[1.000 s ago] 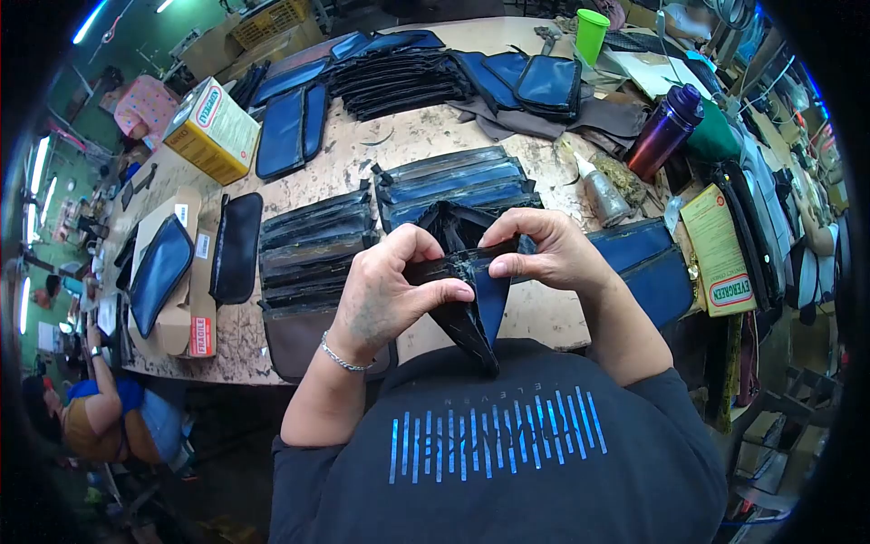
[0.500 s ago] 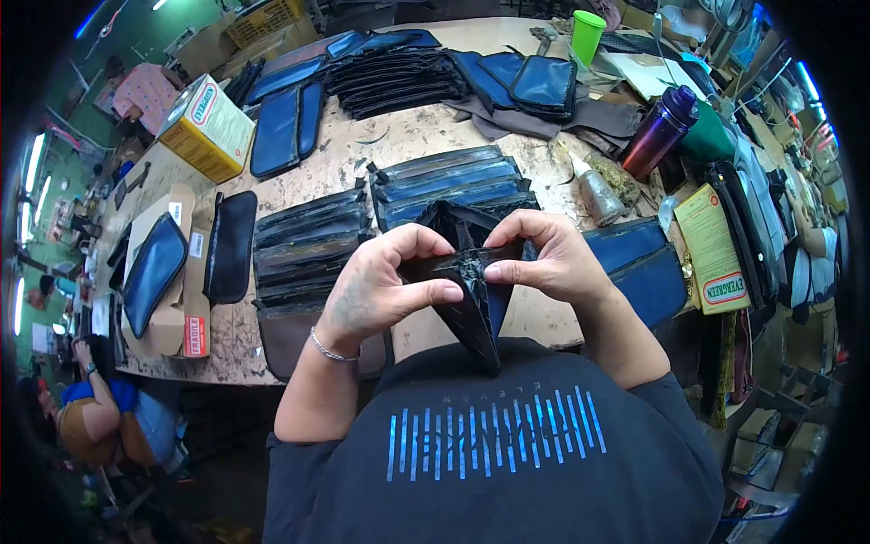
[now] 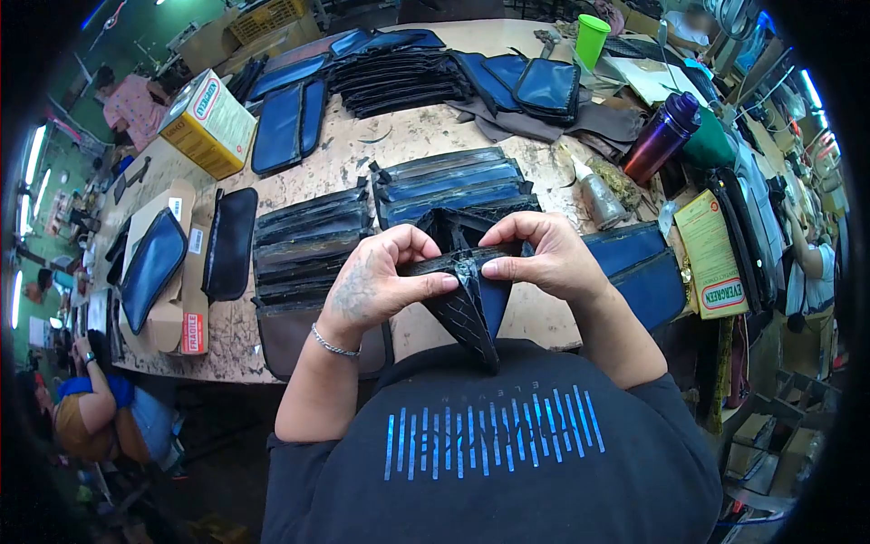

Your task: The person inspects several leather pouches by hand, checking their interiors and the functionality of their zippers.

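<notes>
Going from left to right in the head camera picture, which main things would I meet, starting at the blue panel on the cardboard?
Blue panel on the cardboard → black panel → left hand → dark folded piece pinched by both hands → right hand → purple bottle → yellow EVERGREEN container.

Two hands [image 3: 376, 276] share one folded piece [image 3: 467, 322] at one bench [image 3: 362, 156]. There are two yellow Evergreen containers [image 3: 213, 127], one green cup [image 3: 592, 43], one purple bottle [image 3: 662, 138] and one white-nozzled bottle [image 3: 601, 201]; the stacked pouches [image 3: 394, 83] overlap too closely to count.
</notes>
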The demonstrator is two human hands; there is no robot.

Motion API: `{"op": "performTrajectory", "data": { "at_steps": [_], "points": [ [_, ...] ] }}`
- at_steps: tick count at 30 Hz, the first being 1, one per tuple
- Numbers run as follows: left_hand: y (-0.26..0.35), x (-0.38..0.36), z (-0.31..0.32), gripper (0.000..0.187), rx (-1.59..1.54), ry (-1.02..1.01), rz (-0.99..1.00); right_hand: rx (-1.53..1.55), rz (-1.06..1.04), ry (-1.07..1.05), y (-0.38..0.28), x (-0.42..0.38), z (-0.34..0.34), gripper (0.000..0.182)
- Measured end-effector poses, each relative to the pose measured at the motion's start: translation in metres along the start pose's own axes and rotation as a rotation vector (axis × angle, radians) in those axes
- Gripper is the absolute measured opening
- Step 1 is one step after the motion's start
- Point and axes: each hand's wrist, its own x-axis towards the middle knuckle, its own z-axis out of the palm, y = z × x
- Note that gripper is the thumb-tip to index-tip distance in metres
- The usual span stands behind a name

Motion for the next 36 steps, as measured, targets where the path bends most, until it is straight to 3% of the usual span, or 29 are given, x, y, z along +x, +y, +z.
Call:
{"op": "performTrajectory", "data": {
  "at_steps": [14, 25, 31, 36],
  "points": [
    [-0.007, 0.001, 0.005, 0.023, -0.030, -0.027, 0.093, 0.053, -0.002, -0.022, 0.002, -0.001, -0.002, 0.020],
    [-0.008, -0.001, 0.009, 0.020, -0.173, -0.031, 0.080, -0.053, -0.148, -0.048, 0.003, -0.001, -0.001, 0.013],
    [-0.003, 0.004, -0.003, 0.016, -0.186, -0.159, 0.037, -0.146, -0.195, -0.054, -0.001, -0.001, 0.001, 0.013],
    [0.001, 0.016, -0.010, 0.014, -0.142, -0.226, -0.116, -0.175, -0.205, -0.058, -0.001, 0.001, 0.004, 0.015]
  ]
}}
